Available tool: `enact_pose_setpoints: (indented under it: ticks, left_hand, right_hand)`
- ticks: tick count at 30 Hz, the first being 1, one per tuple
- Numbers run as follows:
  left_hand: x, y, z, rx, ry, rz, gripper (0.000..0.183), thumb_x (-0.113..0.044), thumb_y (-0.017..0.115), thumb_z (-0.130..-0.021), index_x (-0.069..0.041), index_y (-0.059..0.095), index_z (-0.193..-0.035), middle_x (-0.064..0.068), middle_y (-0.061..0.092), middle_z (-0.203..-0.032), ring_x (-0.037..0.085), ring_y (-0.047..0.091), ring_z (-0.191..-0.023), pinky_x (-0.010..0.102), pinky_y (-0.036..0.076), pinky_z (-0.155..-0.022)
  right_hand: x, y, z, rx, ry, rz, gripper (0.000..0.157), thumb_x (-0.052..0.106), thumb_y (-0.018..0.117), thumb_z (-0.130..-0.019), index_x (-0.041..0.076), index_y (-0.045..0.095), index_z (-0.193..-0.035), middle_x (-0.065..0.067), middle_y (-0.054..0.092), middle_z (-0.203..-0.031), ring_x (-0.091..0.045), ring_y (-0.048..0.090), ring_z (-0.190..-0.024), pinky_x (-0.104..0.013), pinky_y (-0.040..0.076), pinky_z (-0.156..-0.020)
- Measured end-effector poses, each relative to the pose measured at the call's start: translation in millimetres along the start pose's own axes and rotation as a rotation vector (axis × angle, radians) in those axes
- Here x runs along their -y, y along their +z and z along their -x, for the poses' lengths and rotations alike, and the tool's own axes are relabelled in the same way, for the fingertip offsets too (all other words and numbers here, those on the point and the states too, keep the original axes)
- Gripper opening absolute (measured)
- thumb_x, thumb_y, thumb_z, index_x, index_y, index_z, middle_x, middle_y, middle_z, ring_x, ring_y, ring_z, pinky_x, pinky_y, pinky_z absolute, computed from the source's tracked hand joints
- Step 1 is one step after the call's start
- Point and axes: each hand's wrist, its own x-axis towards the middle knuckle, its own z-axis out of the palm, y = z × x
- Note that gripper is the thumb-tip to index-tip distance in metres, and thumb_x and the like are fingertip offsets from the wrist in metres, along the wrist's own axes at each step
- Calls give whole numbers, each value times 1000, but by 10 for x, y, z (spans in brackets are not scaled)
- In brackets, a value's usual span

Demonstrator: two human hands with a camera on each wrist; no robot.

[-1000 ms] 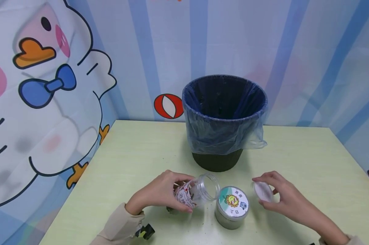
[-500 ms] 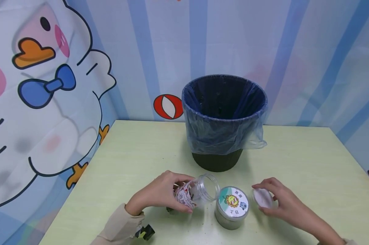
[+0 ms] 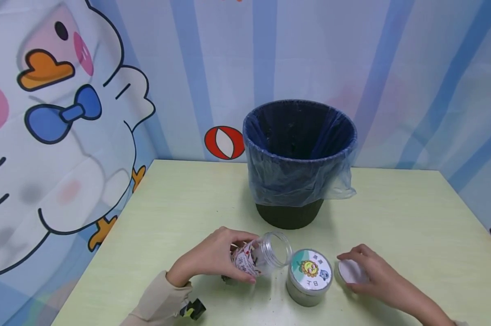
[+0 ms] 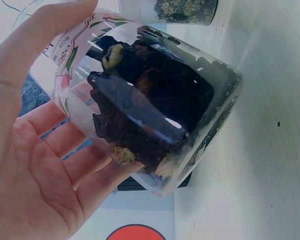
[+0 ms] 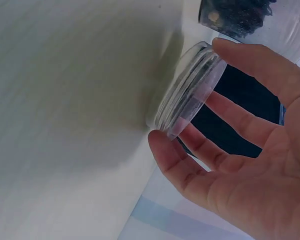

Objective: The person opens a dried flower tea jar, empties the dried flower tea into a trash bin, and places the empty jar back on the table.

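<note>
My left hand point(image 3: 218, 256) grips a clear jar point(image 3: 265, 256) tilted on its side, its uncovered mouth facing right. Dark dried flowers point(image 4: 150, 95) fill the bottom of that jar in the left wrist view, behind a printed label. To the right stands a second jar point(image 3: 309, 277), upright, capped with a lid that bears a sunflower picture; in the left wrist view its contents point(image 4: 185, 9) look like dried greenish blossoms. My right hand point(image 3: 377, 276) pinches a clear round lid point(image 5: 187, 92) by its rim, low over the table; whether it touches the tabletop I cannot tell.
A black bin point(image 3: 290, 215) with a blue plastic liner stands behind the jars on the pale table point(image 3: 196, 194). A patterned cloth backdrop point(image 3: 225, 68) hangs behind and at both sides. Small dark specks lie on the tabletop.
My right hand has come down toward the table with the clear lid, which now lies flatter. The left hand and its tilted jar have stayed in place.
</note>
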Motion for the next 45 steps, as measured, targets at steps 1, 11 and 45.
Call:
enact_pose_setpoints:
  ticks: [1, 11, 45]
  left_hand:
    - [0, -1, 3, -2, 1, -3, 71, -37, 93, -67, -20, 66, -130, -12, 69, -111, 5, 65, -96, 26, 54, -83]
    - [7, -6, 15, -19, 1, -14, 72, -36, 93, -67, -19, 65, -131, -11, 68, -112, 5, 64, -97, 25, 54, -84]
    - [18, -146, 61, -74, -22, 3, 72, -36, 94, -67, -19, 65, -131, -8, 68, -116, 9, 64, -98, 27, 54, -85]
  right_hand:
    - [-6, 7, 0, 2, -6, 6, 53, 22, 89, -72, 7, 69, -119, -5, 54, -111, -21, 52, -98, -40, 51, -80]
    - [-15, 86, -21, -17, -42, 71, 52, 21, 91, -69, 4, 71, -114, -6, 55, -108, -22, 52, -96, -42, 51, -80]
    - [59, -11, -46, -107, 3, 13, 62, 50, 81, -78, 9, 66, -122, -7, 60, -117, -32, 54, -108, -55, 49, -87]
